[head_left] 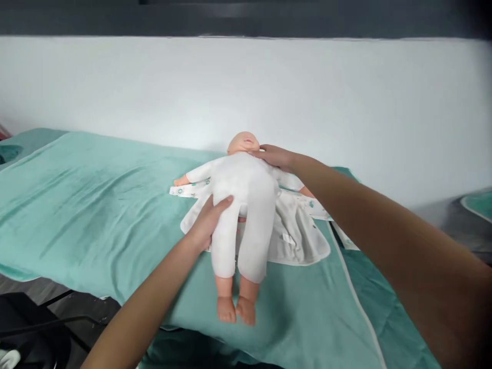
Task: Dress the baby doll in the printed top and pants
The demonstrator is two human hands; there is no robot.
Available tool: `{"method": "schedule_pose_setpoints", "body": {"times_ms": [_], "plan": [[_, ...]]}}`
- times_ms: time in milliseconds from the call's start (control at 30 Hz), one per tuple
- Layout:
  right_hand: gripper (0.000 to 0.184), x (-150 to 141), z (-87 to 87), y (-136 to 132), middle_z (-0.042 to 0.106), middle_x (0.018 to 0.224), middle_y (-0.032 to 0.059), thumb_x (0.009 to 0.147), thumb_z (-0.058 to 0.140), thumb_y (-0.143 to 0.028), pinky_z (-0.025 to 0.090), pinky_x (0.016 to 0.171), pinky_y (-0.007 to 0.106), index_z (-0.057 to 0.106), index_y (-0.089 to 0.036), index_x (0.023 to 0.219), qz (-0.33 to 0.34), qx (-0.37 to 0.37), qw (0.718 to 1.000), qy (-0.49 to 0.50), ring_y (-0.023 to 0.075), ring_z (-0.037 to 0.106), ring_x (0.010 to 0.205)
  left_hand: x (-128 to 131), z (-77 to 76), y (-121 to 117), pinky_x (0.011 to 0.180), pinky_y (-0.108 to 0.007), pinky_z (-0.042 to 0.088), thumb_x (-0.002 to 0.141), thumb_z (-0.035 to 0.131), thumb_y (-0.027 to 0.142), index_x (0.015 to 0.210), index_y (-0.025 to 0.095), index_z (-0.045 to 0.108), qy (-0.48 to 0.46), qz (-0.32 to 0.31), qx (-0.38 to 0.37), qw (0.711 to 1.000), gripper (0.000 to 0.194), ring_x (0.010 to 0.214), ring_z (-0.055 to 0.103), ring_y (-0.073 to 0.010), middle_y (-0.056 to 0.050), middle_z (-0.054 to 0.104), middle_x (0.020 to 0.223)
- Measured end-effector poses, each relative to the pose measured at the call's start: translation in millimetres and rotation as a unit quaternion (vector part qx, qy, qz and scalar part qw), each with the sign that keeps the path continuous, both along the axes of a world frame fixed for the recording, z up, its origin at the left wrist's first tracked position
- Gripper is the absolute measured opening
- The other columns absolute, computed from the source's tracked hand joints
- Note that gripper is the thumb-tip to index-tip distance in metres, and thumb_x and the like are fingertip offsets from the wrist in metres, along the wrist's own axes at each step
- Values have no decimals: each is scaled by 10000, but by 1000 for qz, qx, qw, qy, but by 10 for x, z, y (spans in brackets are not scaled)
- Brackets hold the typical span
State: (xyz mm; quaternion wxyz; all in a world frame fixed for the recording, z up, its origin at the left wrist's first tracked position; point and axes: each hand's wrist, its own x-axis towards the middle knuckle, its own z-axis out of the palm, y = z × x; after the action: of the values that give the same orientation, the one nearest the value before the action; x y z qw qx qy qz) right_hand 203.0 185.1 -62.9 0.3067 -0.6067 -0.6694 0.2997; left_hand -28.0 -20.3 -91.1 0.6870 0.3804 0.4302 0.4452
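Note:
A baby doll (246,184) with a white cloth body lies on its back, its bare feet toward me. Under it a white printed baby jacket (302,236) is spread flat, with a sleeve out to each side. My left hand (209,220) grips the doll's thigh, thumb on top and fingertips showing between the legs. At the doll's neck and shoulder rests my right hand (274,156), fingers stretched out under the chin; part of them may be tucked behind the head, which I cannot see.
A green blanket (96,205) covers the table, with a white-edged border at the right. Behind it stands a white wall (246,82). At lower left are a black bag-like object (31,328) and dark floor. A grey surface with green cloth (478,205) shows at the far right.

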Motion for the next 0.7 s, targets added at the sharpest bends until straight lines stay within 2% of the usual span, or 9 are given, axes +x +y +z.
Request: {"method": "schedule_pose_setpoints", "body": {"times_ms": [100, 200, 267, 367, 433, 467, 567, 633, 700], "plan": [[708, 254, -213, -175, 657, 1325, 204, 830, 690, -655, 551, 918, 475, 578, -148, 1312, 13, -73, 997, -11, 338, 660, 1112, 319, -148, -98, 654, -443, 593, 809, 682, 577, 1444, 250, 444, -14, 0, -12, 1000, 752, 873, 750, -330, -180, 711, 1246], [740, 361, -374, -241, 614, 1404, 181, 882, 609, -686, 531, 956, 452, 508, -173, 1406, 13, -79, 997, -21, 329, 643, 1172, 434, -284, -116, 708, -441, 597, 845, 658, 583, 1430, 231, 465, 3, 6, 3, 1000, 710, 919, 744, -324, -170, 724, 1197], [761, 379, -378, -246, 618, 1397, 184, 911, 569, -689, 513, 974, 447, 453, -170, 1456, 15, -64, 995, -71, 333, 636, 1188, 419, -349, -85, 834, -433, 590, 880, 619, 597, 1373, 227, 532, 49, 29, 41, 998, 623, 1025, 724, -310, -143, 728, 1190], [763, 313, -220, -280, 688, 1240, 209, 934, 551, -674, 482, 972, 492, 432, -137, 1461, 2, 0, 970, -241, 380, 648, 1129, 337, -404, -1, 939, -401, 536, 932, 517, 638, 1157, 192, 656, 178, 74, 97, 976, 518, 1082, 684, -279, -125, 733, 1159], [654, 171, -70, -355, 707, 1146, 203, 967, 513, -643, 471, 951, 510, 512, -135, 1379, -4, 74, 940, -333, 392, 657, 1066, 289, -422, 63, 921, -380, 515, 970, 432, 634, 1033, 174, 675, 256, 102, 128, 953, 524, 1035, 675, -261, -121, 741, 1090], [575, 62, -6, -407, 700, 1151, 195, 995, 479, -608, 474, 938, 501, 556, -142, 1323, 3, 117, 931, -347, 382, 655, 1055, 271, -430, 95, 910, -369, 506, 990, 396, 610, 1007, 172, 676, 284, 115, 146, 940, 520, 1014, 671, -252, -118, 743, 1064], [456, -401, 75, -568, 639, 1277, 171, 1026, 473, -517, 483, 931, 450, 592, -159, 1283, 93, 218, 915, -325, 351, 600, 1154, 240, -471, 199, 906, -341, 482, 1036, 340, 473, 1033, 177, 675, 351, 143, 206, 902, 447, 1004, 662, -228, -116, 741, 1060], [441, -771, 27, -636, 598, 1337, 170, 1012, 528, -469, 487, 935, 436, 583, -144, 1305, 188, 231, 893, -338, 332, 576, 1177, 224, -519, 269, 885, -343, 478, 1037, 339, 370, 1029, 183, 670, 408, 148, 227, 872, 380, 985, 664, -228, -120, 739, 1050], [435, -1116, -73, -650, 575, 1374, 171, 990, 577, -444, 473, 968, 452, 584, -139, 1300, 256, 210, 865, -377, 339, 532, 1238, 205, -577, 329, 864, -355, 481, 1020, 356, 281, 1027, 189, 660, 452, 148, 234, 848, 318, 963, 668, -236, -116, 737, 1043]]}}
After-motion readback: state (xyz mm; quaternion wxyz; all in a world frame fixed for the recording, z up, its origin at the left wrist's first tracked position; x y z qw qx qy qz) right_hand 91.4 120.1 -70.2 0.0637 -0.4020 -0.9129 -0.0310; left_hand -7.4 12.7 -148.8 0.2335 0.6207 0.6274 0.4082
